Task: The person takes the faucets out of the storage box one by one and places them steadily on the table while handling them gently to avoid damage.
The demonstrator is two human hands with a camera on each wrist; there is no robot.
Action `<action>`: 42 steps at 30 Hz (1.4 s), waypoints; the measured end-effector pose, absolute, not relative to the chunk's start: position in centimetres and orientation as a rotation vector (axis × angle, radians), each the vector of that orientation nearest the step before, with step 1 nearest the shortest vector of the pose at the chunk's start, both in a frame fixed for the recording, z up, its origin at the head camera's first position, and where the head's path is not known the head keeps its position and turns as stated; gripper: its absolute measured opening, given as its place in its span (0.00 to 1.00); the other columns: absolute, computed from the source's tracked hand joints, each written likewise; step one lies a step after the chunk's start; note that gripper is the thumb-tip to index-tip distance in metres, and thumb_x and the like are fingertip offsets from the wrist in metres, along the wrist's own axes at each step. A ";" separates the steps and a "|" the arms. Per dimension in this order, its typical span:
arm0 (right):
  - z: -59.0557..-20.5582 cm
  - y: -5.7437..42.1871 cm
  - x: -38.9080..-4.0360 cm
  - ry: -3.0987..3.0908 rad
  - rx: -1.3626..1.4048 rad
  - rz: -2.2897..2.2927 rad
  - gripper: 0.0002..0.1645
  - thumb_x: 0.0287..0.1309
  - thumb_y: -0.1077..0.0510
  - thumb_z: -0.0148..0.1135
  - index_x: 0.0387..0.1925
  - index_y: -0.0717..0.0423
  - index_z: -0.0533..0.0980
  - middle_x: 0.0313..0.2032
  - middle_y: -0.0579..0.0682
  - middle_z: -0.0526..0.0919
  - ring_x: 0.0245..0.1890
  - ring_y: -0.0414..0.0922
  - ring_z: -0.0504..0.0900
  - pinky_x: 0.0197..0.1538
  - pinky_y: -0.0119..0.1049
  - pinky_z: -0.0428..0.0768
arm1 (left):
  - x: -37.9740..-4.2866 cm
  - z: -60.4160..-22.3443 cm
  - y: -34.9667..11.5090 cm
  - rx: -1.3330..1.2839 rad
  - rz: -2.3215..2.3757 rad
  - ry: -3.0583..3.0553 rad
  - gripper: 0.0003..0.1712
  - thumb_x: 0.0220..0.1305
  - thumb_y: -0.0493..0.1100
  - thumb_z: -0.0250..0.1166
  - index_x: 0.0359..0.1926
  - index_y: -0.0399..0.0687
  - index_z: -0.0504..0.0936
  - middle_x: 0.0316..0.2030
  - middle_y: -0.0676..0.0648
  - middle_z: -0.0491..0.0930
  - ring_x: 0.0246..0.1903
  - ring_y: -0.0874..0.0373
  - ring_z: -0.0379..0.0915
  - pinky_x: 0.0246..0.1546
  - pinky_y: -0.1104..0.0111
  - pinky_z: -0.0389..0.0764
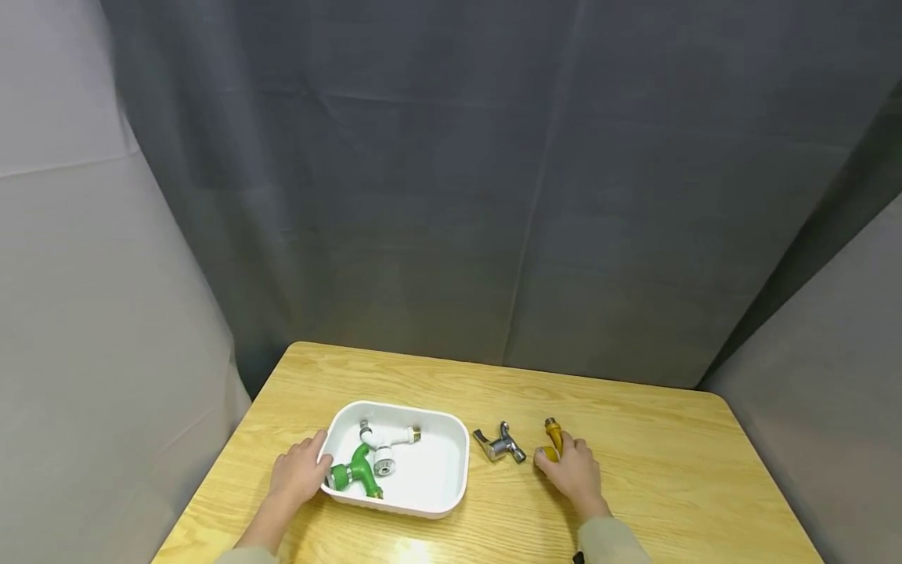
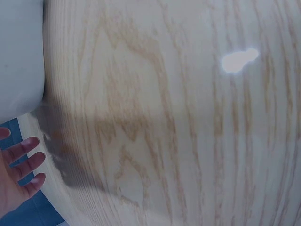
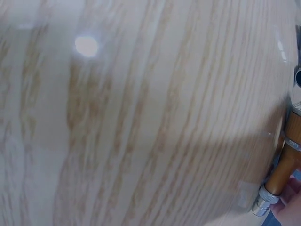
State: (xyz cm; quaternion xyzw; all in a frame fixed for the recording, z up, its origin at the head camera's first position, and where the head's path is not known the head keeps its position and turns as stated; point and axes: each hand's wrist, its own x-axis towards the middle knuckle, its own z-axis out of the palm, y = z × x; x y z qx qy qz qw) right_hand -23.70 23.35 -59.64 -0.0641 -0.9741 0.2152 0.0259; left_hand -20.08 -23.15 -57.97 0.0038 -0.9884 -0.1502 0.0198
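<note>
My left hand (image 1: 297,472) is at the left rim of a white plastic basin (image 1: 451,470). In the left wrist view its fingers (image 2: 29,165) are spread and fairly straight, just beside the basin wall (image 2: 21,56). Inside the basin lie a green tap (image 1: 361,471) and, behind it, a white tap (image 1: 384,454) with metal ends. My right hand (image 1: 576,474) grips a yellow tap (image 1: 554,432) on the table, partly hiding it; its threaded metal end shows in the right wrist view. Between basin and right hand lies a chrome tap (image 1: 499,445).
The light wooden table (image 1: 676,470) has rounded back corners. A dark grey curtain (image 1: 423,196) hangs behind it, with pale curtains (image 1: 106,313) at both sides. The basin's right half shows bare white floor.
</note>
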 end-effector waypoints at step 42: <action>-53.7 14.1 -25.4 -2.706 0.331 0.854 0.49 0.42 0.44 0.66 0.64 0.57 0.57 0.60 0.61 0.62 0.60 0.60 0.61 0.58 0.62 0.58 | -19.5 -57.5 -23.6 0.050 -0.484 -3.081 0.27 0.62 0.49 0.49 0.60 0.43 0.65 0.50 0.36 0.74 0.48 0.37 0.69 0.45 0.42 0.67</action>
